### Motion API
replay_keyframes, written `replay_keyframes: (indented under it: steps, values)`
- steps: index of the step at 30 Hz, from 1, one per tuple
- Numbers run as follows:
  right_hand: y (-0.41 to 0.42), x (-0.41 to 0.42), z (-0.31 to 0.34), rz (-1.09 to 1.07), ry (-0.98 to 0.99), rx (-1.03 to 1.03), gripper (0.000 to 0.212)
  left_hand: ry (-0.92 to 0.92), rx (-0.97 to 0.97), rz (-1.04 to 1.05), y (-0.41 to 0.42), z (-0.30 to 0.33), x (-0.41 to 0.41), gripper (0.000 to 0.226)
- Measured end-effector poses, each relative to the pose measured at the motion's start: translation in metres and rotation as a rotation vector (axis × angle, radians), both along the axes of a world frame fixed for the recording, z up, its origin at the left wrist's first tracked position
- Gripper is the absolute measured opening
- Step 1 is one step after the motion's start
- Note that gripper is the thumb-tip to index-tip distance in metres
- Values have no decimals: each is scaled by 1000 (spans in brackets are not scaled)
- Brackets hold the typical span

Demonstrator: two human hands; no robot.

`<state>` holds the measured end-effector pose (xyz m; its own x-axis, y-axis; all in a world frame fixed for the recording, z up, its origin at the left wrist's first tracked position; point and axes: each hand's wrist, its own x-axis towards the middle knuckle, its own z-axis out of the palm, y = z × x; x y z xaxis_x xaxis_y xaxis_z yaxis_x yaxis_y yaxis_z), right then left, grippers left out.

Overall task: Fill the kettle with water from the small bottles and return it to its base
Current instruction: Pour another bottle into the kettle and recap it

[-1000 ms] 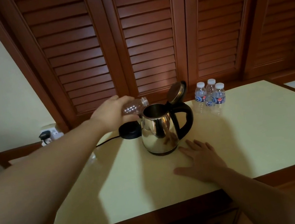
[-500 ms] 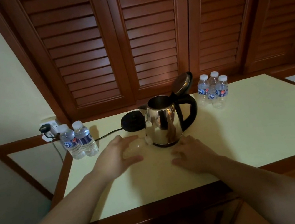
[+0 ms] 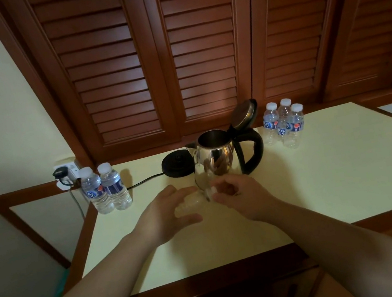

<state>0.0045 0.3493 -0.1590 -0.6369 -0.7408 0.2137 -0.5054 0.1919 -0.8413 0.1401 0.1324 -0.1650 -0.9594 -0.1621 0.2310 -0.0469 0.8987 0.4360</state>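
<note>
Kettle stood on the pale tabletop, lid tipped back open, off its black base, which sat just beside it on the left with the cord running to the wall socket; steel body looked rigid and slick, heavier once filled, so the black handle on its right side was the sensible place to take it, not the polished wall.

Left hand was curled around a clear small bottle lying roughly sideways in front of the kettle; it looked empty or nearly so, though blur made that hard to confirm; thin plastic like that would be very light, would crush under a hard squeeze and roll if let go on its side. Right hand was at the neck end, fingertips pinched on what looked like the white cap; judged to be capping the bottle, but cannot tell whether the cap was seated.

Two full capped bottles stood upright at the left edge near the socket; three more bottles stood clustered behind the kettle's right, well apart from the hands. Full ones would be heavier and firmer; best gripped round the labelled middle, twisting the cap with the other hand; condensation or smooth label could make them slippery.

Water level inside the kettle was not visible; base return not yet done.
</note>
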Motion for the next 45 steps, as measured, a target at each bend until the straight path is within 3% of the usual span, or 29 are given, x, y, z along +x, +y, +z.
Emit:
replay_keyframes:
  steps: [9, 12, 16, 18, 20, 21, 24, 28, 32, 37, 40, 42, 45]
  values:
    - [22, -15, 16, 50, -118, 13, 30, -21, -6, -72, 13, 7, -14, 65]
    - [29, -22, 16, 21, -92, 79, 18, -8, -15, -91, 26, 10, -20, 63]
    - [34, -25, 15, -99, -177, 135, 51, 18, -71, -47, 47, 11, -35, 66]
    - [42, -32, 17, -125, -166, 132, 43, 14, -101, -42, 56, 13, -42, 70]
    - [54, -42, 21, -35, -214, 88, 26, 29, -89, -56, 64, 14, -48, 70]
    - [61, -48, 22, 23, -218, 74, 29, 46, -62, -72, 68, 14, -50, 67]
    - [79, -58, 26, 62, -100, 166, 11, 55, -26, -124, 85, 13, -58, 64]
    - [95, -75, 22, -22, -39, 231, 25, 58, 39, -131, 115, 11, -78, 60]
    - [119, -103, 15, 31, -87, 175, 23, 24, 47, -70, 128, -2, -103, 69]
    - [143, -138, 14, 0, -1, 223, 29, 17, 74, -68, 160, -2, -136, 73]
    - [157, -166, 10, -45, 89, 233, 34, 21, 168, -26, 178, -3, -155, 67]
    - [168, -183, 6, -80, 32, 223, 36, 50, 222, 8, 192, -2, -169, 58]
    - [183, -210, -8, -130, 38, 340, 72, 81, 334, 107, 209, 2, -190, 48]
